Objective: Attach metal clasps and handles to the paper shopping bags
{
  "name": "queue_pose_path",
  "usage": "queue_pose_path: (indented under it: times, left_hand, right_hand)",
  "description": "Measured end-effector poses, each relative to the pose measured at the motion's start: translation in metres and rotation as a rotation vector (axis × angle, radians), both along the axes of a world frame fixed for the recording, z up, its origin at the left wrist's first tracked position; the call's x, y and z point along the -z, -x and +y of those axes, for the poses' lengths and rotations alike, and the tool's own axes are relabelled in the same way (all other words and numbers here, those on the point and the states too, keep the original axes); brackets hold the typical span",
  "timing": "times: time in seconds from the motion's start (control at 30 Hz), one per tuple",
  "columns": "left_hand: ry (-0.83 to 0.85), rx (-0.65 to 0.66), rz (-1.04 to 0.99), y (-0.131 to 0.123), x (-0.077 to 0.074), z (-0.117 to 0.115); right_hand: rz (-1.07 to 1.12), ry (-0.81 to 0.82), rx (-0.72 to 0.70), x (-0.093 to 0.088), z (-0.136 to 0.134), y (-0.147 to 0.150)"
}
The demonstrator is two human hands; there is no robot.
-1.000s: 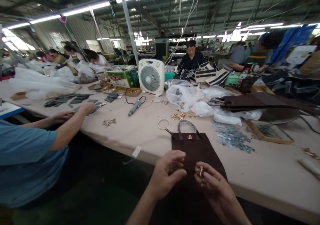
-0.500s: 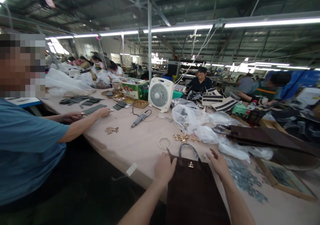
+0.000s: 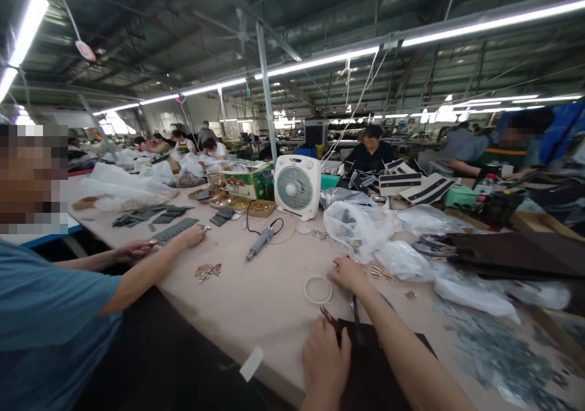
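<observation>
A dark brown bag lies on the table before me, its handle partly behind my right forearm. My left hand rests at the bag's upper left edge, closed around a dark slim thing with a metal tip; its kind is unclear. Across the bag reaches my right hand, fingers curled together at the gold-coloured metal fittings. Whatever the fingertips pinch is too small to make out. A white ring lies between the hands on the left.
A white fan stands at the back, with a grey corded electric screwdriver before it. Clear plastic bags and scattered grey pieces lie to the right. A co-worker at left handles grey strips.
My right hand has moved left and forward from the bag's right side to the gold-coloured fittings, and its fingers have curled in. My left hand keeps its place at the bag's edge.
</observation>
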State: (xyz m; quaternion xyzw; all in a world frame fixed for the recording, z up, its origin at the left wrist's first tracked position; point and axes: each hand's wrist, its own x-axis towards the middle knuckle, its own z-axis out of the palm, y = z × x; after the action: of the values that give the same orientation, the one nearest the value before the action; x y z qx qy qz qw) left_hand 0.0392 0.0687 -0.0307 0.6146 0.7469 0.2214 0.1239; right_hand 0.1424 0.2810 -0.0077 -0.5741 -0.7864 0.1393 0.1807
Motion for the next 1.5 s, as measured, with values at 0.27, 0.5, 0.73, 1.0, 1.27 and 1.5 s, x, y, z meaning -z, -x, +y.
queue_pose_path:
  times: [0.27, 0.5, 0.73, 1.0, 1.27, 1.5]
  left_hand:
    - [0.009, 0.079, -0.087, 0.005, 0.010, 0.008]
    - [-0.041, 0.127, -0.222, 0.011, -0.003, 0.005]
    - [-0.274, 0.142, -0.970, 0.013, 0.005, 0.011]
    - [-0.126, 0.058, -1.566, -0.021, 0.020, 0.017]
    - [-0.090, 0.065, -1.731, -0.020, 0.019, 0.008]
    - [-0.081, 0.066, -1.768, -0.022, 0.015, 0.005]
  right_hand:
    - [0.005, 0.085, 0.065, -0.017, 0.007, 0.011]
    - [0.544, -0.013, 0.125, -0.052, -0.027, -0.016]
    - [1.302, -0.023, 0.197, -0.034, -0.155, -0.049]
    - [1.229, -0.131, 0.302, 0.017, -0.229, -0.032]
    - [1.083, -0.225, 0.323, 0.026, -0.229, -0.026]
    - [0.977, -0.262, 0.321, 0.026, -0.229, -0.025]
